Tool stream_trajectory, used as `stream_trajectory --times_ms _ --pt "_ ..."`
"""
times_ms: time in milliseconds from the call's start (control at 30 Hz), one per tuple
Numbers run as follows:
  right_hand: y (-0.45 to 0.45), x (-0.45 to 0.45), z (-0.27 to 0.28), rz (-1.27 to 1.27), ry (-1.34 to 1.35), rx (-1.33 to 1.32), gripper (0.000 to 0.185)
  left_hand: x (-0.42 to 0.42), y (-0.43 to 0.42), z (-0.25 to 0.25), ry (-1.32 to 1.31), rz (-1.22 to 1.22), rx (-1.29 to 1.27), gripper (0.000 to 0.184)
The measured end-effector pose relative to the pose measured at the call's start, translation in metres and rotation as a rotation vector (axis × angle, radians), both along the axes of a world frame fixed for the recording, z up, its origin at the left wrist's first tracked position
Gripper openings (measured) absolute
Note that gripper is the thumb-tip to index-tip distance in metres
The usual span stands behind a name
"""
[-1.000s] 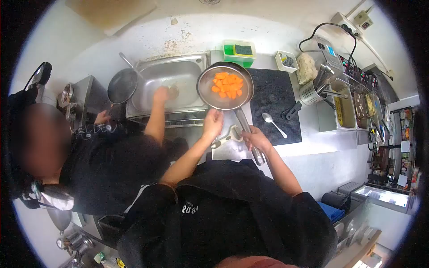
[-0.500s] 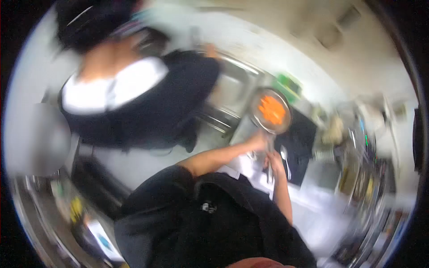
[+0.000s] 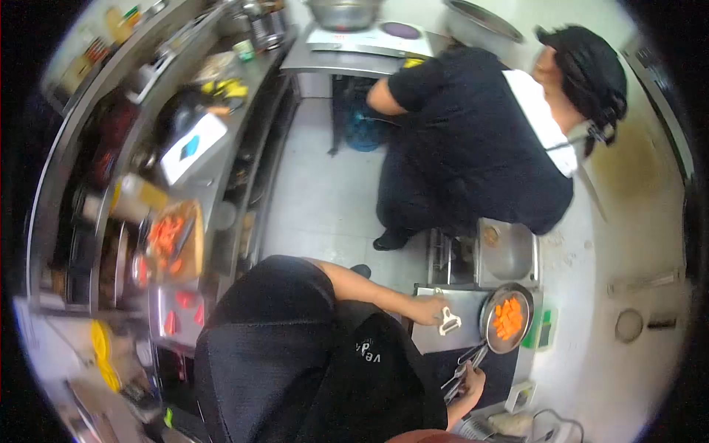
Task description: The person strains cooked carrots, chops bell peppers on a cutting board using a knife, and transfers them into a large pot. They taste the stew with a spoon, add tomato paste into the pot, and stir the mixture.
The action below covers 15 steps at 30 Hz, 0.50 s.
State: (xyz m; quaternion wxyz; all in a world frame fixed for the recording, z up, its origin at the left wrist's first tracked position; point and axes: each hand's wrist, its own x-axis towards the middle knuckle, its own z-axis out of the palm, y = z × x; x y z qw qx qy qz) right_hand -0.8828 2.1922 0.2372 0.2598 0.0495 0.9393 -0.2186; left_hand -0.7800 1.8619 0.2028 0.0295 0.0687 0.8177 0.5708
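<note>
My left hand [image 3: 430, 309] is closed around a white Y-shaped peeler [image 3: 450, 323], its head pointing down over the metal counter. Beside it stands a round metal frying pan [image 3: 487, 322] with orange chunks [image 3: 508, 318] in it. My right hand [image 3: 472, 379] is closed at the pan's long silver handle [image 3: 480, 357], which slants down and left from the rim. Other thin silver utensils lie close to these fingers, and I cannot make out each one. Under them is a black mat [image 3: 500, 380].
A co-worker in black [image 3: 473, 140] bends beyond a small sink [image 3: 509, 255]. A green box [image 3: 544, 329] stands behind the pan. Left, a shelf counter holds a cutting board [image 3: 193, 255] with red pieces and a knife. A pot [image 3: 343, 13] sits on a white stove [image 3: 369, 38].
The view has swung left, so the pan and the co-worker now appear further right. My left hand has moved from the pan handle to the peeler. My right hand stays by the handle.
</note>
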Motion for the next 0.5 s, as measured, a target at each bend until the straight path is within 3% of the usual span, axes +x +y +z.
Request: stream_trajectory --times_ms 33,133,200,333,500 --pt "-0.018 -0.001 0.020 -0.068 -0.149 0.118 0.047 0.006 -0.006 -0.011 0.019 0.113 -0.030 0.056" --pt "-0.002 -0.041 -0.002 0.002 -0.172 0.186 0.050 0.037 -0.047 0.005 -0.043 0.241 -0.040 0.058" --pt "0.012 -0.078 -0.016 0.238 0.020 0.352 0.049 0.064 -0.069 0.011 -0.126 0.411 -0.105 0.060" --pt "-0.115 -0.050 0.077 0.405 0.352 0.250 0.052 0.117 -0.098 0.002 -0.173 0.576 -0.091 0.061" --pt "-0.239 -0.026 0.090 0.747 0.193 -0.001 0.057 0.163 -0.119 -0.011 -0.174 0.800 -0.106 0.059"
